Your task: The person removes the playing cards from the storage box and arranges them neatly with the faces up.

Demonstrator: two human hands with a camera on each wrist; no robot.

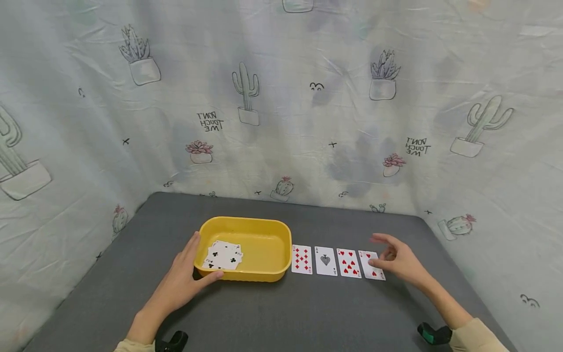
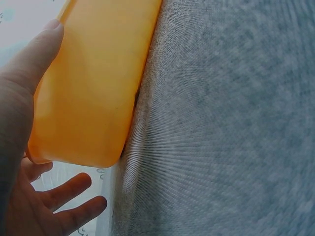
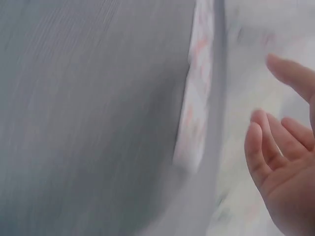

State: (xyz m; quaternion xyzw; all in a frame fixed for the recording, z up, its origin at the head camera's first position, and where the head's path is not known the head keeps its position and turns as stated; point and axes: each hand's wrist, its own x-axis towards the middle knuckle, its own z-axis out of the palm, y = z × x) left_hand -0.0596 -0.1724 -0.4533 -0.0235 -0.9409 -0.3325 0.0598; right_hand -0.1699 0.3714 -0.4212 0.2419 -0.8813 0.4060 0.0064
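My left hand (image 1: 180, 281) spans the near-left corner of a yellow plastic tray (image 1: 259, 277), thumb along the near rim and index finger at the left end. Its other fingers stick out past the tray in the left wrist view. Overlapping club cards (image 1: 225, 254) lie face up inside. In the head view, my right hand (image 1: 402, 261) hovers over the right end of a card row, its thumb overlapping the three of hearts (image 1: 373, 275). Thumb and fingers are parted, holding nothing; the right wrist view shows them apart from the cards (image 3: 194, 132).
Leftward from the three of hearts lie a seven of hearts (image 1: 349, 264), an ace of spades (image 1: 325, 269) and a nine of diamonds (image 1: 301, 259), which sits against the tray's right side. A cactus-print curtain (image 1: 281, 98) hangs behind the dark grey table (image 1: 281, 318).
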